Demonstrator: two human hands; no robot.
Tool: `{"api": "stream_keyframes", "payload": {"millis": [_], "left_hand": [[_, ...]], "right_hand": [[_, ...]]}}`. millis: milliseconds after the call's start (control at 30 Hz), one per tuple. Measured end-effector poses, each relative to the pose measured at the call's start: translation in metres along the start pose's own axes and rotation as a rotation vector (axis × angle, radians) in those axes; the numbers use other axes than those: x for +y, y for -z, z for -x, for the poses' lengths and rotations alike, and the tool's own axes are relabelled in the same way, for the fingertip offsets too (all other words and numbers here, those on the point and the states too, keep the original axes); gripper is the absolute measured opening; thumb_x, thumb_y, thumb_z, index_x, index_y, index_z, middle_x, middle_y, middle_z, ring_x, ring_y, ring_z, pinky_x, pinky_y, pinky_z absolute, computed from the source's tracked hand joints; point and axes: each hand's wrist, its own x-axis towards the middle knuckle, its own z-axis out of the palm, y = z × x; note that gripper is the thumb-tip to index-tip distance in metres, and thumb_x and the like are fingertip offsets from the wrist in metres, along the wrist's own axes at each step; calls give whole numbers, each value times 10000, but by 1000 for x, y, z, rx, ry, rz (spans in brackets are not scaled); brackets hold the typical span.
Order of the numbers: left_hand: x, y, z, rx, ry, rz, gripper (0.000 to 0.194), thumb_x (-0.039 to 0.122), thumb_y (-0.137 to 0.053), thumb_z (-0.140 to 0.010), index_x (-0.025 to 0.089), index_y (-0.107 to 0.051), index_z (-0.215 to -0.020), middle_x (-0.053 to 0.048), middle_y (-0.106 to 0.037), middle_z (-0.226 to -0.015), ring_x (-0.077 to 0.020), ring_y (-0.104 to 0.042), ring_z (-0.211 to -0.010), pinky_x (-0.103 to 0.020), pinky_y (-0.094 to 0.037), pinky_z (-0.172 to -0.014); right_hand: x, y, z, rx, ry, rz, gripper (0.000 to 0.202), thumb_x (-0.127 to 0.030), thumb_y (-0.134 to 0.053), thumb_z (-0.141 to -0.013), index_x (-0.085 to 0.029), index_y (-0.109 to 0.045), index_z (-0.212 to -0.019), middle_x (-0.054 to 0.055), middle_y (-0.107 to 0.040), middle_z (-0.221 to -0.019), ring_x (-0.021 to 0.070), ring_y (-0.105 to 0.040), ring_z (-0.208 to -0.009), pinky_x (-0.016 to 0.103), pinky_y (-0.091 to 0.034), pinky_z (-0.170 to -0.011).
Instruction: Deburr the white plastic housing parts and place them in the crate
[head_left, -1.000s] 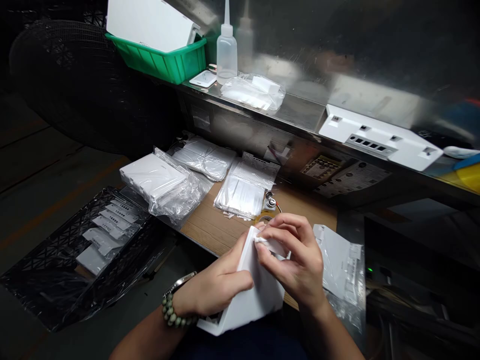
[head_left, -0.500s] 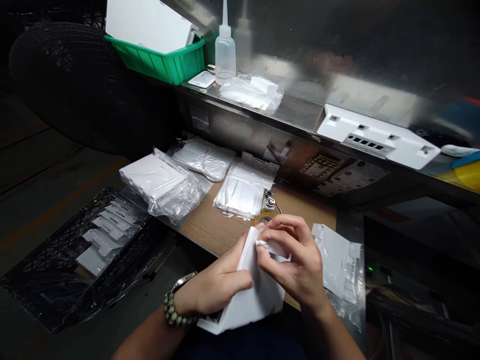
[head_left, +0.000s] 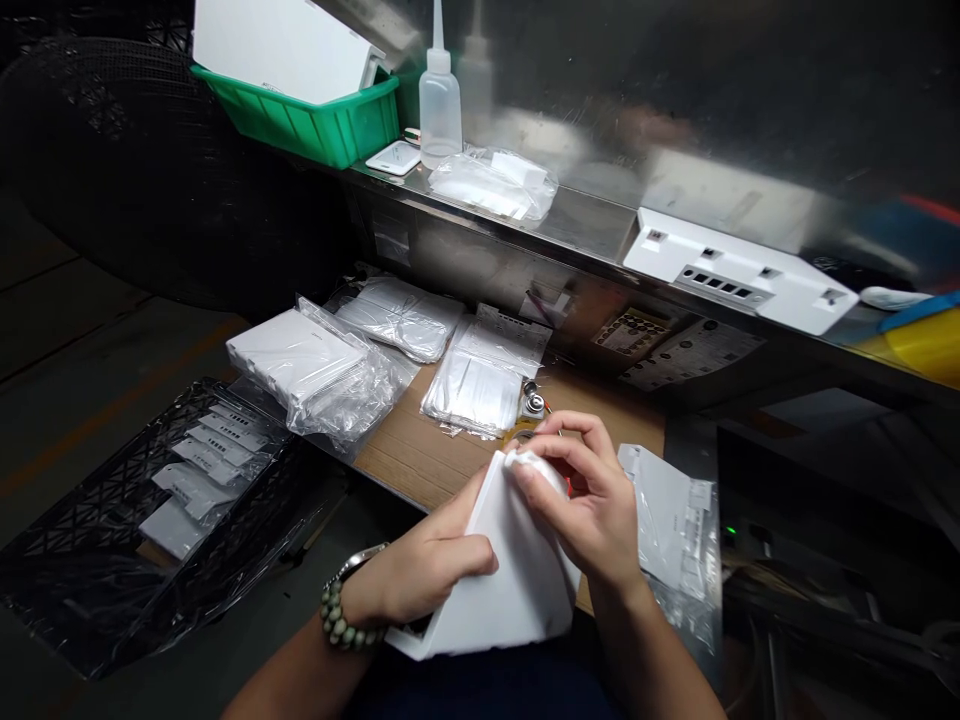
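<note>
A white plastic cover [head_left: 510,600] stands tilted over my lap, below the bench edge. My left hand [head_left: 439,565] is closed around its left side, thumb on the near face; a watch and a beaded bracelet are on that wrist. My right hand [head_left: 592,500] pinches a bit of white cloth [head_left: 517,458] against the cover's top corner. Part of the cloth is hidden by the fingers. Just behind the hands sit a roll of tape [head_left: 517,437] and a small metal-topped item [head_left: 532,400], partly covered.
Bagged white covers [head_left: 300,355] lie at the bench's left, with flat bagged pieces [head_left: 472,385] beside them. A black crate [head_left: 247,500] stands at lower left. The shelf holds a green bin [head_left: 315,130], a squeeze bottle [head_left: 441,110] and a white housing [head_left: 735,270]. Another bagged cover [head_left: 664,520] lies right.
My right fingers have moved slightly up and left, bringing the cloth onto the cover's top corner. My left hand keeps its hold. The whole view has shifted a little.
</note>
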Motion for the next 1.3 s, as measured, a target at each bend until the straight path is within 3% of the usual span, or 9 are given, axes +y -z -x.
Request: {"api": "stream_keyframes", "payload": {"millis": [167, 300, 433, 633, 767, 867, 1100, 1300], "left_hand": [[0, -1, -1, 16, 23, 10, 910, 181, -580, -762, 264, -301, -1624, -44, -621, -1361, -194, -562, -863, -344, -452, -882], [-1, -1, -1, 15, 40, 67, 929, 174, -587, -741, 269, -312, -1623, -37, -657, -1305, -187, -561, -851, -308, -441, -790], [-1, 6, -1, 13, 89, 128, 992, 207, -620, -753, 286, -213, -1654, -39, -639, -1371, -213, -587, -945, -296, -427, -758], [-2, 20, 0, 33, 32, 288, 1039, 182, -605, -706, 296, -203, -1657, -35, -555, -1539, -297, -577, -1203, -370, -433, -961], [-4, 26, 2, -37, -63, 452, 1051, 164, -573, -668, 227, -219, -1655, -78, -537, -1560, -347, -574, -1287, -455, -404, -1079], [-2, 28, 5, -95, -89, 551, 1066, 175, -560, -637, 188, -229, -1651, -112, -544, -1548, -378, -592, -1283, -509, -406, -1092], [1, 29, 13, -94, -83, 525, 1082, 186, -583, -628, 187, -226, -1649, -121, -573, -1508, -391, -622, -1230, -514, -447, -1046], [4, 29, 17, -50, -44, 319, 1076, 198, -629, -692, 278, -171, -1662, -70, -554, -1522, -327, -613, -1178, -368, -490, -907]], "right_hand": [[1, -6, 2, 51, 7, 45, 120, -225, -742, -889, -244, -741, -1008, 71, -580, -1129, 213, -643, -1022, 350, -599, -820], [5, -8, 5, 111, 85, 128, 173, -184, -744, -882, -243, -736, -1045, 69, -583, -1135, 214, -641, -1027, 368, -602, -834], [10, -1, 1, 231, -6, 45, 110, -210, -733, -895, -236, -739, -1002, 72, -588, -1140, 220, -652, -1020, 362, -614, -772], [0, 21, -4, 362, -28, -105, 105, -232, -731, -909, -236, -722, -1013, 51, -696, -1022, 219, -716, -896, 396, -614, -788], [-15, 38, -1, 425, -86, -146, 146, -223, -748, -908, -220, -725, -1052, 43, -760, -974, 195, -745, -758, 358, -621, -718], [-21, 49, 1, 451, -129, -120, 173, -239, -777, -890, -217, -738, -1057, 43, -775, -985, 195, -750, -800, 334, -624, -740], [-12, 54, 8, 246, -197, 14, 330, -259, -819, -856, -265, -756, -1180, 51, -784, -1132, 219, -746, -982, 335, -608, -854], [-15, 45, 3, 25, -31, 29, 212, -208, -738, -914, -257, -739, -1120, 63, -757, -1147, 234, -720, -1042, 354, -589, -869]]}}
